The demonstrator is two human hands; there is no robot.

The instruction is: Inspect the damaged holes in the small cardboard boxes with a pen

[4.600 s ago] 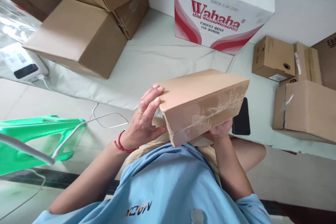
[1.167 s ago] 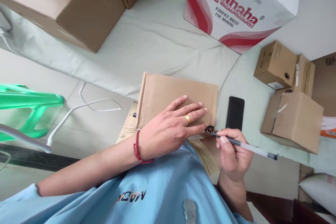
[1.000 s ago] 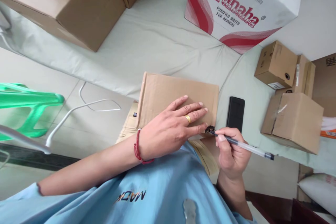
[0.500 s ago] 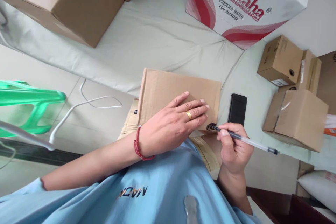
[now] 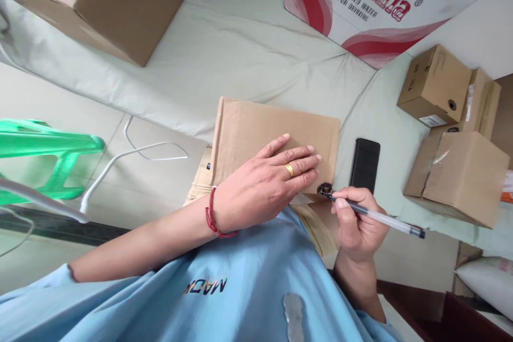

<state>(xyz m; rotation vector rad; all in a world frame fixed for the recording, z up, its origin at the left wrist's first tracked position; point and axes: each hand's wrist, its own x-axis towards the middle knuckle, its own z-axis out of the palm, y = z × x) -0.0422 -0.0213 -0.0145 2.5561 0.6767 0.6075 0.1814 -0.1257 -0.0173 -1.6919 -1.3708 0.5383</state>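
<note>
A brown padded envelope (image 5: 248, 128) lies at the near edge of the cloth-covered table, partly over my lap. My left hand (image 5: 268, 179) rests flat on it with the fingers stretched out, a gold ring on one finger. Between the thumb and fingers of my right hand (image 5: 358, 222) is a clear gel pen (image 5: 380, 217) with a black end. The pen's tip touches or nearly touches a small dark drawn patch (image 5: 324, 188) at the envelope's near right corner. What the patch depicts is too small to make out.
A black phone (image 5: 365, 164) lies right of the envelope. Small cardboard boxes (image 5: 460, 176) stand beyond it. A red and white water carton (image 5: 372, 16) is at the back, a large cardboard box (image 5: 120, 10) at the back left. A green stool (image 5: 60, 155) and white cable (image 5: 104, 176) are left.
The view has shifted slightly. The pen tip has moved a little along the dark patch's lower edge, with more of the patch showing. My left hand stays flat on the envelope.
</note>
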